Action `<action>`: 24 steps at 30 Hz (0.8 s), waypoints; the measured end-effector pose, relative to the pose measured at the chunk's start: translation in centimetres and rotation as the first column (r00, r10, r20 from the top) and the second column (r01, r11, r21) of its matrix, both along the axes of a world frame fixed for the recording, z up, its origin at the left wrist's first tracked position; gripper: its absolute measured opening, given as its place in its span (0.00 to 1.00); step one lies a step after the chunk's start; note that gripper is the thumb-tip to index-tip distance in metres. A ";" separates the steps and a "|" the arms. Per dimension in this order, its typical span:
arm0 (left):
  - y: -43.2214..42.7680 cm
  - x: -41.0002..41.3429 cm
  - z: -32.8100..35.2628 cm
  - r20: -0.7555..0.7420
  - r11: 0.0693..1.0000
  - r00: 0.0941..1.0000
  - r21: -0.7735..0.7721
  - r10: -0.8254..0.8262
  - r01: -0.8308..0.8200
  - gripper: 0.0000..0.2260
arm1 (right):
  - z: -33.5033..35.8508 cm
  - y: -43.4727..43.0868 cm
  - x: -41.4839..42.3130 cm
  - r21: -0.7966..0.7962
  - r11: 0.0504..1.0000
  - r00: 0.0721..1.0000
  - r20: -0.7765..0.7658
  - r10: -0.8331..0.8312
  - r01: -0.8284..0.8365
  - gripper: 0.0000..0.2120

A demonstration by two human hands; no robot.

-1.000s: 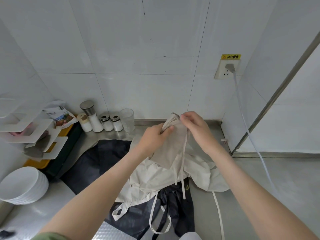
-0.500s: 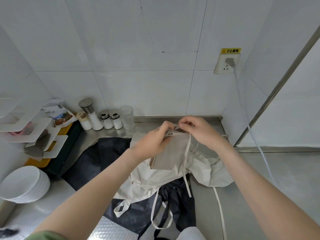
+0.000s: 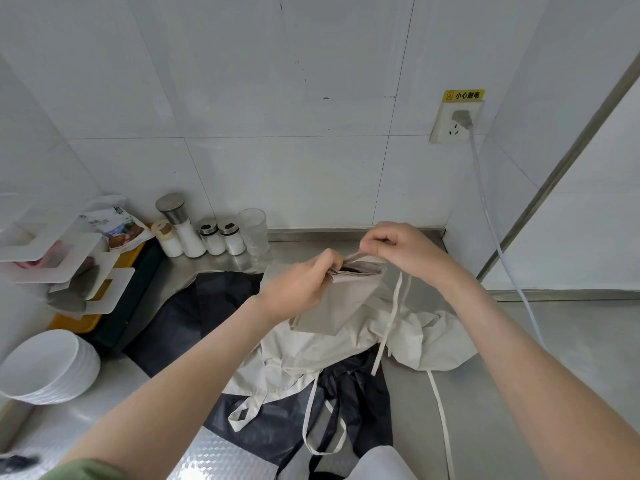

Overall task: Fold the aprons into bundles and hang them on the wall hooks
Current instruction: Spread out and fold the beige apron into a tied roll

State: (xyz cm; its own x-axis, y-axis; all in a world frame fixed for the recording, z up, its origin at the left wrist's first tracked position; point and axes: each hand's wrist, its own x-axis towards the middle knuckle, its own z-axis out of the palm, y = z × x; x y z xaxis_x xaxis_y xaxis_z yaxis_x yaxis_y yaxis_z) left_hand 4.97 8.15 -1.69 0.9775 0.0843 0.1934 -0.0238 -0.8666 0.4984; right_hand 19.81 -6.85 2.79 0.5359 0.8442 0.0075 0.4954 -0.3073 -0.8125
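Steel desk across the lower half, with tiled wall behind it. Spread flat over the desk middle, a dark apron, reaching from 9 o'clock down to 6 o'clock of the view. On top of it, crumpled, a cream apron, its long ties trailing toward 5 and 6 o'clock.

Held above the cream apron, just off the view centre, a folded beige bundle, tilted, open edge upward. Left hand at 9 o'clock of the bundle, fingers curled round its upper left corner, thumb on the near side. Right hand at 1 o'clock of the bundle, fingers pinching a thin strip of cloth at its upper edge. Below this hand a tie strap, hanging down past the bundle at 3 o'clock; cannot tell if held in the same pinch.

Stack of white bowls at 8 o'clock of the view. Near the wall at 10 o'clock of the bundle, a row of salt shakers and a clear glass beside them.
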 end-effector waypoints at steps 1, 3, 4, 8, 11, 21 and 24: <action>0.0 0.0 0.0 0.007 1.000 1.000 -0.016 -0.011 0.011 0.13 | 0.0 0.0 0.1 -0.018 1.000 1.000 0.029 0.012 -0.012 0.08; 0.1 -0.1 -0.1 0.025 0.999 1.000 -0.038 -0.018 0.019 0.11 | 0.0 -0.1 0.4 -0.022 1.000 0.997 0.073 0.009 -0.008 0.12; 0.1 -0.1 -0.1 0.028 0.999 1.000 -0.050 -0.012 0.013 0.10 | 0.0 -0.2 0.6 -0.013 1.000 0.996 0.093 -0.009 0.010 0.14; 0.1 0.0 0.1 0.018 0.997 1.000 -0.072 0.022 -0.021 0.15 | -0.5 -0.6 1.4 0.006 0.998 0.987 0.146 -0.063 0.063 0.15; 0.1 0.1 0.1 0.034 0.995 0.999 -0.099 0.012 -0.008 0.19 | -0.8 -0.9 1.3 -0.023 0.999 0.985 0.166 -0.038 0.042 0.14; -0.5 1.2 -0.9 0.055 0.767 0.963 -0.617 0.264 -0.176 0.18 | -3.4 -1.8 -0.1 0.055 0.992 0.923 -0.374 -0.085 0.114 0.18; -0.7 1.7 -0.5 -0.033 0.569 0.923 -0.779 0.383 -0.264 0.13 | -4.9 -1.2 -0.7 0.102 0.980 0.820 -0.566 -0.086 0.174 0.23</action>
